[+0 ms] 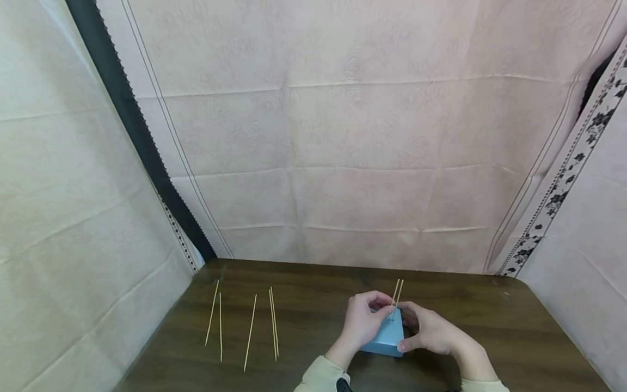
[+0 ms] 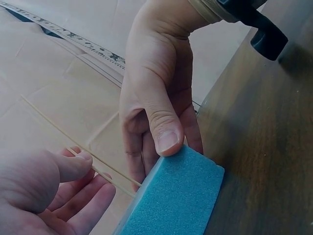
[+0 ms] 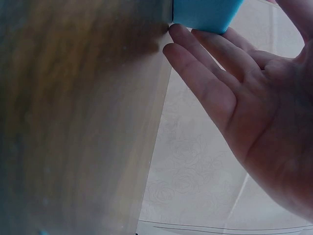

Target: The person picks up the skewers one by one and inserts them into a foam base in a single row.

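— Fingers first: what do we make of the right hand (image 1: 433, 329)?

— We see its thumb pressed on the near corner of the blue foam block (image 1: 387, 336) and its fingers wrapped round the far side, so it is gripping the block. From the right wrist view we only get a flat palm with the fingertips (image 3: 182, 36) touching the block's edge.

— And the left hand (image 1: 363, 320)?

— We see it at the block's left side, its fingers curled up to the two thin wooden sticks (image 1: 397, 296) that rise from the top of the foam. In the left wrist view the thumb and a finger pinch one stick (image 2: 78, 147) where it runs toward the foam; the remaining fingers lie loosely open below it.

— Where does the block sit?

— We place it on the dark wooden table (image 1: 313, 283), near the front edge and a little right of centre, between the two hands. The sticks stand close together, leaning slightly; we cannot tell how deep they go.

— Anything else on the table?

— We count five loose sticks (image 1: 251, 332) lying flat, well to the left of the hands, roughly parallel, two of them nearly touching. A pale patterned cloth (image 1: 343, 136) hangs behind and to both sides of the table. We also glimpse light sleeves (image 1: 320, 375) at the wrists.
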Demonstrator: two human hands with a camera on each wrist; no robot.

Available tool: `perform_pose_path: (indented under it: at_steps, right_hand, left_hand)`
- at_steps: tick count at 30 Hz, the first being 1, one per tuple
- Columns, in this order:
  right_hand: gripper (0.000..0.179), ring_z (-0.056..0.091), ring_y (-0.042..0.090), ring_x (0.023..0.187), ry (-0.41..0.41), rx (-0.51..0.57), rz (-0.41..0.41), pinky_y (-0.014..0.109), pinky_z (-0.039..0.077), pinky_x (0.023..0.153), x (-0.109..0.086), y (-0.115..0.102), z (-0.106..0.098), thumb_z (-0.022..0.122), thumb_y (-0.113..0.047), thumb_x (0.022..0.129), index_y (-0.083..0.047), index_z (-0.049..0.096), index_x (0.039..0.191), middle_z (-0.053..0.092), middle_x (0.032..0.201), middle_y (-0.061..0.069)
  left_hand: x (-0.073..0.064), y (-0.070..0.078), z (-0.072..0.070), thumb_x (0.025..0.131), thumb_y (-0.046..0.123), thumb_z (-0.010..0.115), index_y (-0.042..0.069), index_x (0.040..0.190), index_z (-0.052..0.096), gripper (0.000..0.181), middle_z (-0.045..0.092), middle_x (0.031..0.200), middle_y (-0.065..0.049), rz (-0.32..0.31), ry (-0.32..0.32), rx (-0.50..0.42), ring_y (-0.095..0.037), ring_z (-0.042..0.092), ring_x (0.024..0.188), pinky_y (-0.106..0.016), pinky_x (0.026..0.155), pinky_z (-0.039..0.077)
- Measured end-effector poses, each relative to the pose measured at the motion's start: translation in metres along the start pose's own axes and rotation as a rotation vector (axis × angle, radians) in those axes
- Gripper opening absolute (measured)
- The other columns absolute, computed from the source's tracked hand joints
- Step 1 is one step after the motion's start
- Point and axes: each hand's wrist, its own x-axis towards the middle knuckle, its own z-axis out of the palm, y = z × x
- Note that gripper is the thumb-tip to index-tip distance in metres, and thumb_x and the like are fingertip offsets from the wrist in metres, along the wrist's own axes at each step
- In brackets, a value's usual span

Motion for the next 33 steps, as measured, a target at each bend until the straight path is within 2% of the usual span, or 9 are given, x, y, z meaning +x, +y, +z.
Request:
perform_pose_path:
  at_steps: [13, 24, 33]
  right_hand:
    - [0.095, 0.058, 0.054, 0.131, -0.002, 0.001, -0.011, 0.068, 0.047, 0.105, 0.0003, 0.0019, 0.0009, 0.096, -0.019, 0.08, 0.012, 0.041, 0.151, 0.059, 0.143, 0.034]
    - [0.094, 0.057, 0.054, 0.132, -0.005, 0.002, -0.029, 0.068, 0.045, 0.107, -0.0001, 0.0007, 0.001, 0.096, -0.018, 0.08, 0.013, 0.041, 0.15, 0.059, 0.143, 0.035]
    - [0.093, 0.058, 0.054, 0.132, -0.005, -0.002, -0.021, 0.068, 0.046, 0.107, 0.0001, 0.0006, 0.0011, 0.096, -0.019, 0.081, 0.012, 0.041, 0.151, 0.061, 0.142, 0.033]
  left_hand:
    - [-0.0009, -0.0017, 0.0027, 0.097, 0.012, 0.082, 0.019, 0.101, 0.081, 0.008, 0.074, 0.095, 0.015, 0.049, 0.015, -0.006, 0.0, 0.067, 0.087, -0.024, 0.084, 0.055]
    - [-0.0014, -0.0005, 0.0037, 0.093, 0.008, 0.084, 0.017, 0.106, 0.079, 0.016, 0.075, 0.1, 0.007, 0.039, 0.005, -0.034, -0.005, 0.07, 0.09, -0.02, 0.081, 0.058]
    - [-0.0022, 0.0004, 0.0024, 0.092, 0.006, 0.085, 0.017, 0.107, 0.079, 0.019, 0.075, 0.101, 0.006, 0.026, -0.004, -0.041, -0.003, 0.069, 0.088, -0.019, 0.08, 0.057]
